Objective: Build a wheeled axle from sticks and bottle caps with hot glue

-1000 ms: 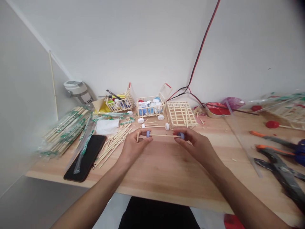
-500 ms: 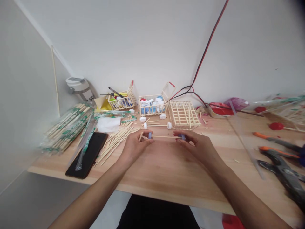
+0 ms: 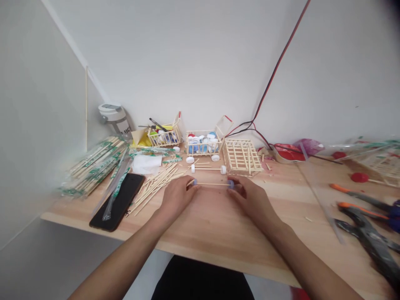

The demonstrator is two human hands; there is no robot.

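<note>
Blue caps (image 3: 230, 184) on pale wooden stick (image 3: 212, 183); red-black cable (image 3: 275, 79).

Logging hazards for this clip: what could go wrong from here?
The thin wooden stick, with blue caps on its ends, seems held only at the fingertips of the left hand and right hand, so a cap might slip off or the stick drop. The loose sticks beside the left hand could get knocked.

Plain white walls (image 3: 187, 62) meet at the corner here, a red-and-black cable (image 3: 281, 71) dropping down to a pale wooden desktop (image 3: 212, 237)!
</note>
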